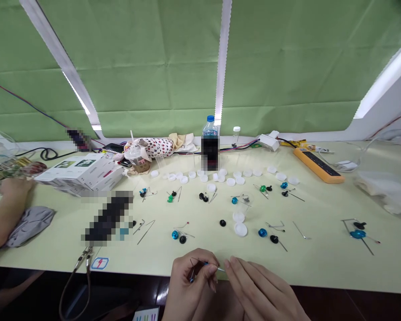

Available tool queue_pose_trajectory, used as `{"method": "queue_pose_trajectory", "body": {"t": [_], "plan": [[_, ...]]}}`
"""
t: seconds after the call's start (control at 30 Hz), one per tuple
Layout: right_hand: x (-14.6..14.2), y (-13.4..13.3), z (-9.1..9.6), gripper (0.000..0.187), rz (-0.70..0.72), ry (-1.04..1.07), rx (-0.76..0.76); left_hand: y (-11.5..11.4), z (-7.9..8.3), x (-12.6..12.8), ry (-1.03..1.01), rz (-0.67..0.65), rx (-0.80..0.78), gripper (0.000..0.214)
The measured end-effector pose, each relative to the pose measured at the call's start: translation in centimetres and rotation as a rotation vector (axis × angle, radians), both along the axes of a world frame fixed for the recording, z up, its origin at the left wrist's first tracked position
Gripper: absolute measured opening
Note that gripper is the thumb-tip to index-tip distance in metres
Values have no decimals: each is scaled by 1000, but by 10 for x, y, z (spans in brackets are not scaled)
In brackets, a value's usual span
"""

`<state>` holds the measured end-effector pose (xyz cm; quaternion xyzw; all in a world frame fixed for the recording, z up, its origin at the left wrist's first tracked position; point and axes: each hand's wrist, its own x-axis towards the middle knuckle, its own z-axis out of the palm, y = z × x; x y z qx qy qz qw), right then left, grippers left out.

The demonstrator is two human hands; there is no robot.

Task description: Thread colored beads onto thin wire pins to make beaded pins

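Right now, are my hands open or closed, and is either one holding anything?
Left hand: closed, pinching a thin metal wire with blue on it.
Right hand: open, fingers extended beside the wire's end, apparently holding nothing.

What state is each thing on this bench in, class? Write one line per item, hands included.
Left hand: pinching a blue-beaded wire
Right hand: fingers extended, beside the wire's tip
Water bottle: upright, blue cap on
White plastic caps: loose, scattered
Orange power strip: lying flat
Another person's hand: resting beside gray cloth
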<state>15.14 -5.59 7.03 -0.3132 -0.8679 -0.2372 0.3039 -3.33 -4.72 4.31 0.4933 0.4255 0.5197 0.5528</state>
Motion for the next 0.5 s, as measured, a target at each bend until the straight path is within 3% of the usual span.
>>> {"method": "queue_pose_trajectory", "body": {"t": [0.2,0.37,0.5], "plan": [[-2,5,7,47,34,43,-63,1,8,0,48,17,51,17],[-11,3,-14,40,39,319,-64,1,11,0,104,33,119,15],[-18,0,-27,25,-31,442,-171,-1,11,-3,226,40,200,15]]}}
